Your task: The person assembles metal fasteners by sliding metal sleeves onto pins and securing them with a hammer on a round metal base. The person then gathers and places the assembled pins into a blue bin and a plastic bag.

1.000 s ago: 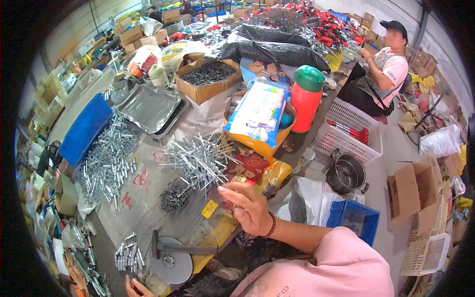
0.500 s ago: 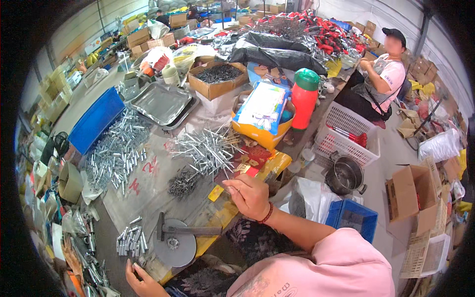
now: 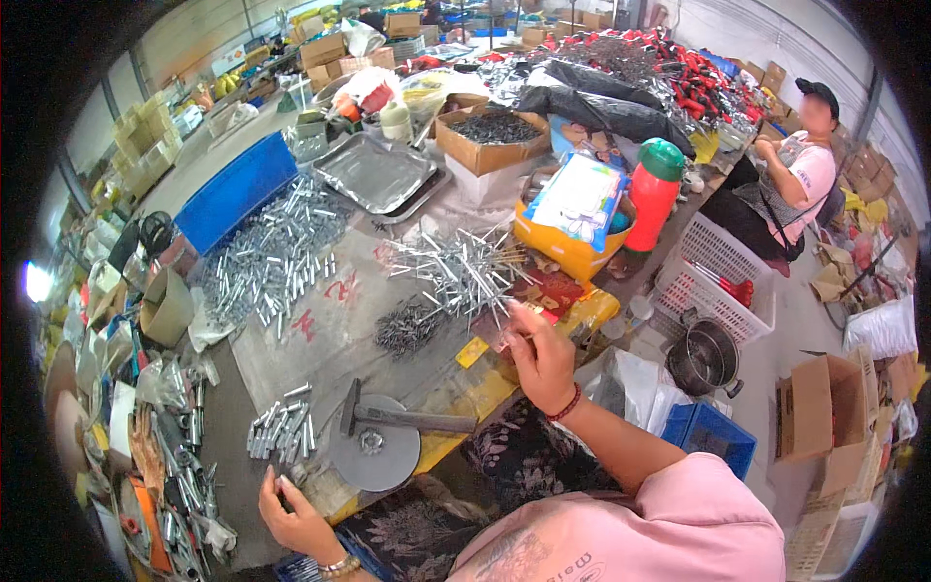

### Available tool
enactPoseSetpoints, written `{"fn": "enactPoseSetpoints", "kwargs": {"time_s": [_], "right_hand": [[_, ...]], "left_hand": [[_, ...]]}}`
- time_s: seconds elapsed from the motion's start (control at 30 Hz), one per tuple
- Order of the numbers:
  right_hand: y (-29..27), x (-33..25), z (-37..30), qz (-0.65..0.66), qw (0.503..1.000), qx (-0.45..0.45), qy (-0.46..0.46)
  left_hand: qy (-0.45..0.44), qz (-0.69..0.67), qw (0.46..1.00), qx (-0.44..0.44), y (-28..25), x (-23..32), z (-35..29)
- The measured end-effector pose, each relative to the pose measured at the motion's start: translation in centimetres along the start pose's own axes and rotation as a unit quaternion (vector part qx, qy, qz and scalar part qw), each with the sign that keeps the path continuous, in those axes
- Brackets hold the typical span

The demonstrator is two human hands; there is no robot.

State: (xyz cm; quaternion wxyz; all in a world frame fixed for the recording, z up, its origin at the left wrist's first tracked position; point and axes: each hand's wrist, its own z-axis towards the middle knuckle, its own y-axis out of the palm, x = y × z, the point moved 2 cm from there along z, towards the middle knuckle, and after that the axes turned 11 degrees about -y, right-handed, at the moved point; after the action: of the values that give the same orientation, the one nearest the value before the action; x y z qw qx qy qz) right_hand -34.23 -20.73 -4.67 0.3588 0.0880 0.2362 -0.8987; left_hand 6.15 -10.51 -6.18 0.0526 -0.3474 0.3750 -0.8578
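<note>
My right hand (image 3: pixel 545 361) is raised at the near right edge of a heap of thin metal rods (image 3: pixel 454 267). Its fingers are bent and pinched together; what they hold, if anything, is too small to make out. My left hand (image 3: pixel 296 517) hovers at the table's near left edge, just below a small pile of short metal tubes (image 3: pixel 281 427). Its fingers are curved, with a gap between thumb and forefinger, and nothing shows in them. Between the hands a hammer (image 3: pixel 412 419) lies across a round grey metal plate (image 3: pixel 373 461). Small dark pins (image 3: pixel 409 330) lie beside the rods.
A larger tube heap (image 3: pixel 272 257) spills from a tipped blue bin (image 3: pixel 236 192). Behind stand metal trays (image 3: pixel 376 175), a cardboard box of dark parts (image 3: pixel 493 136), a yellow box (image 3: pixel 567 242) and a red flask (image 3: pixel 652 199). A person (image 3: pixel 786 184) sits at the right beyond a white basket (image 3: pixel 713 276).
The view has shifted, so the table sits further right and higher. More of my left hand and its bracelet shows. My right hand stays by the rods, its fingers slightly turned.
</note>
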Motion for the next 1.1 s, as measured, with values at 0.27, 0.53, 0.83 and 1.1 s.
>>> {"fn": "enactPoseSetpoints", "kwargs": {"time_s": [0.27,0.53,0.83,1.1], "right_hand": [[0.1,0.5,0.2,-0.015,1.0,0.001,-0.005],[0.3,0.7,-0.2,-0.009,1.0,0.01,-0.006],[0.3,0.7,-0.4,0.005,1.0,0.013,-0.004],[0.3,0.9,-0.3,-0.028,0.999,-0.007,0.014]], "left_hand": [[0.024,-0.029,0.999,-0.019,0.7,0.6,0.3],[0.01,0.026,0.999,-0.024,-1.7,4.6,0.0],[-0.005,0.039,0.999,-0.019,-1.8,4.5,-0.1],[0.016,-0.004,1.0,-0.01,0.9,0.5,0.8]]}}
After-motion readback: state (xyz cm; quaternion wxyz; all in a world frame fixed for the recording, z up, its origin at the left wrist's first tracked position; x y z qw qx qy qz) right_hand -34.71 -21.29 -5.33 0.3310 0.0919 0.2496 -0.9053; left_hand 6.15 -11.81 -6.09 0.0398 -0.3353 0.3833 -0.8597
